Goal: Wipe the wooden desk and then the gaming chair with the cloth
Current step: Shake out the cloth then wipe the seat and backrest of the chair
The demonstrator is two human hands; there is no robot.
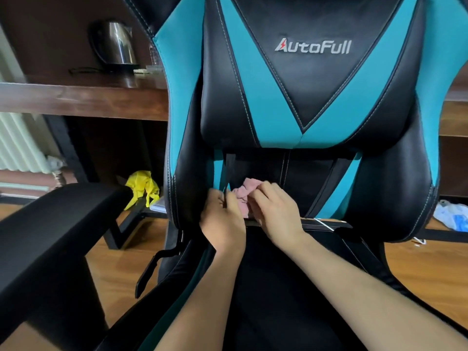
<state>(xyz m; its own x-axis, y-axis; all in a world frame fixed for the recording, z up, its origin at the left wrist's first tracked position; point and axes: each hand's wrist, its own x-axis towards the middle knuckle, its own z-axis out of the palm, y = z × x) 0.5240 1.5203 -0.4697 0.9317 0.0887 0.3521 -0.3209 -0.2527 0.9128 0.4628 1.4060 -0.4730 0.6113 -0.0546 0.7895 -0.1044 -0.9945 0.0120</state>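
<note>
A black and teal gaming chair (314, 102) fills the view, its lumbar cushion hanging above the seat. Low on the backrest, just above the seat joint, my right hand (273, 211) grips a crumpled pink cloth (244, 193) against the black leather. My left hand (222, 219) is right beside it and pinches a thin black strap (227, 178) that hangs from under the cushion. The dark wooden desk (83, 100) stands behind the chair on the left.
The chair's black armrest (50, 224) juts out at the lower left. A steel kettle (114, 44) stands on the desk. A yellow rag (143, 186) lies under the desk, a white plastic bag (450, 214) lies on the wooden floor at right, and a radiator (17, 143) lines the left wall.
</note>
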